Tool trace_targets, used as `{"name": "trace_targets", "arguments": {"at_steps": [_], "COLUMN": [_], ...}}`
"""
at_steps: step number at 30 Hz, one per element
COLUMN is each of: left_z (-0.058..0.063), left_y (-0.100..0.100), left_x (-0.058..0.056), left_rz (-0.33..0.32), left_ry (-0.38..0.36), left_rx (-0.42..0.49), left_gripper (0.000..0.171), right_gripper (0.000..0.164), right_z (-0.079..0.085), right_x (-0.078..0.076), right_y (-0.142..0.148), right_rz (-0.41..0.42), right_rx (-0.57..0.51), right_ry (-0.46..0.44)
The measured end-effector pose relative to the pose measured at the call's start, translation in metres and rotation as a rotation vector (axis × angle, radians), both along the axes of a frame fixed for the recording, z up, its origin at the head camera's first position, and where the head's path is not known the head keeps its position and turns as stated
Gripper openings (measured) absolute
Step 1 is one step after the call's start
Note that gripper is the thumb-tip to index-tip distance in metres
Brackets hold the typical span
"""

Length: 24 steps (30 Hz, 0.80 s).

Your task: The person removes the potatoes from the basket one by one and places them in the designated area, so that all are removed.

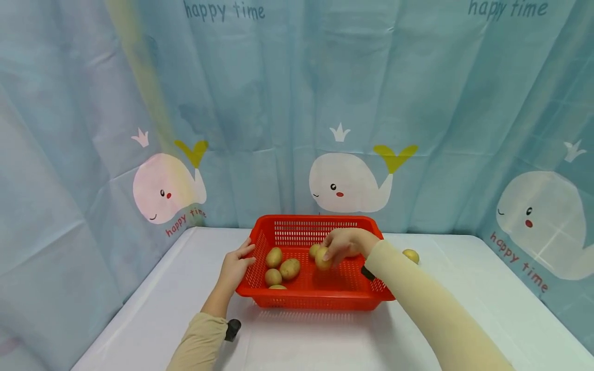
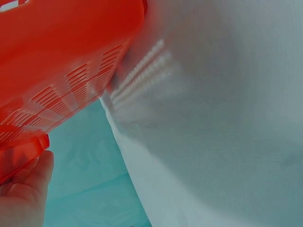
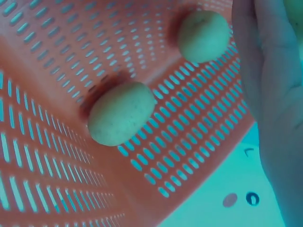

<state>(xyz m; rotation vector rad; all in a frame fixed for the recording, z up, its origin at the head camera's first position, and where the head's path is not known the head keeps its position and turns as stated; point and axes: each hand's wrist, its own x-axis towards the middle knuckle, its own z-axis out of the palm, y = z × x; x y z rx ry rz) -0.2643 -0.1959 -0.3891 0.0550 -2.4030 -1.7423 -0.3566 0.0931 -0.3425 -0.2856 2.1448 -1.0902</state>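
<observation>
**Blue whale-print curtain (image 1: 260, 103) behind a white tabletop (image 1: 297, 340) and red basket (image 1: 315, 294)**

Across the tabletop, the basket stands near the curtain, with both my arms reaching to it. My right fingers (image 1: 334, 246) are inside the basket, closed in a pinch round one potato (image 1: 323, 259), which I hold over the basket's floor, near its middle. My left fingers (image 1: 245, 251) grip the basket's left rim, thumb and the others drawn in on the plastic.

Four potatoes (image 1: 290, 269) lie together at the basket's left side, the nearest one mostly hidden by its front wall. Another potato (image 1: 314, 251) sits toward the basket's back, just beyond the one I hold, and a partly hidden potato (image 1: 352, 254) lies toward the basket's right, behind my wrist. Outside the basket, to its right, a loose potato (image 1: 411, 255) rests on the tabletop.
</observation>
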Motion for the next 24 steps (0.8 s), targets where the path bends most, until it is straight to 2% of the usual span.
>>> {"name": "trace_targets", "arguments": {"at_steps": [6, 11, 16, 24], "left_z": [0.001, 0.002, 0.002, 0.001], "left_y": [0.000, -0.001, -0.003, -0.001], "left_x": [-0.001, -0.001, -0.001, -0.001], "left_rz": [-0.002, -0.006, -0.012, -0.013], "left_ry": [-0.008, -0.013, -0.011, -0.015], "left_rx": [-0.002, -0.004, -0.001, 0.007], "left_gripper": [0.045, 0.045, 0.045, 0.045], "right_gripper": [0.041, 0.045, 0.041, 0.040], "right_z": [0.013, 0.020, 0.022, 0.023], "right_x": [0.001, 0.002, 0.003, 0.006], "right_y": [0.011, 0.020, 0.032, 0.054], "right_rz": [-0.028, -0.070, -0.083, -0.106], "right_rx": [-0.036, -0.094, -0.172, -0.205], "right_ry": [0.054, 0.037, 0.025, 0.055]}}
